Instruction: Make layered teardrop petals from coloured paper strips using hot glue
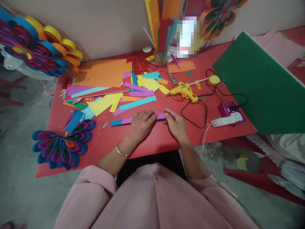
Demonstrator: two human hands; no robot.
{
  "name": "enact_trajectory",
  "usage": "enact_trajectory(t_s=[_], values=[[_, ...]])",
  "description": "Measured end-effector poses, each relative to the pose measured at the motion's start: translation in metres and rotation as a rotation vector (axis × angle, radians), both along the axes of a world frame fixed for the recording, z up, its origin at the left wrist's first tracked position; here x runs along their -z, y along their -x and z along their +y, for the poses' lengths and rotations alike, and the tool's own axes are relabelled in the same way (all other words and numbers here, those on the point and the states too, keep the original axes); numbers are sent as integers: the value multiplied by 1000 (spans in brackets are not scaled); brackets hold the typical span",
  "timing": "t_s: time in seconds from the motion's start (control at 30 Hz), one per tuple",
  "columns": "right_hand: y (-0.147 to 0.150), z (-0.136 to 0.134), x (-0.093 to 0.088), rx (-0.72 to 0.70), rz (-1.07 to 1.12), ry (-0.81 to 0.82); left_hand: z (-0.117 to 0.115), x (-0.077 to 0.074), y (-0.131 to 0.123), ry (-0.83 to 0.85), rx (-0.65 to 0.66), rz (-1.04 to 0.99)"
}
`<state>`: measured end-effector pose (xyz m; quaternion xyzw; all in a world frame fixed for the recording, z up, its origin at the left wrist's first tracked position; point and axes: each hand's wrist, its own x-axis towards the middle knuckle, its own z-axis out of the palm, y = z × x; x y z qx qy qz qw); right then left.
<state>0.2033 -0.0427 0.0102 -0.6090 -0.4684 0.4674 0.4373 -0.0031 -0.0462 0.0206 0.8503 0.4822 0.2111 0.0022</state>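
A narrow purple paper strip [127,121] with a blue end lies level on the red table in front of me. My left hand [143,125] is over its middle, fingers bent and pressed onto the paper. At the strip's right end, my right hand [175,124] pinches it between thumb and fingers. Just beyond my hands are loose purple and turquoise paper strips [138,103]. A yellow hot glue gun [184,90] lies past my right hand, beside scissors [172,77]. To the left sits a looped paper flower piece [62,144] in blue, purple and green.
Orange paper sheets [102,73] and offcuts cover the back left. A cup [160,58] holds upright paper strips. At right, a green board [262,86] leans near a purple power adapter [231,111] with cables. Another paper-loop decoration [40,44] is at the far left.
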Motion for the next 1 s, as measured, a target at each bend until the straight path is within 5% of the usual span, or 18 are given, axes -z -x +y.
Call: enact_trajectory(t_s=[0.2,0.73,1.0], values=[[1,-1,12,-17,-141,-95,-3,-2,-5,74,18,8],[-7,-1,2,-78,-238,-214,3,6,1,92,-60,-83],[-43,69,-35,230,-931,-369,5,13,3,49,-47,-108]])
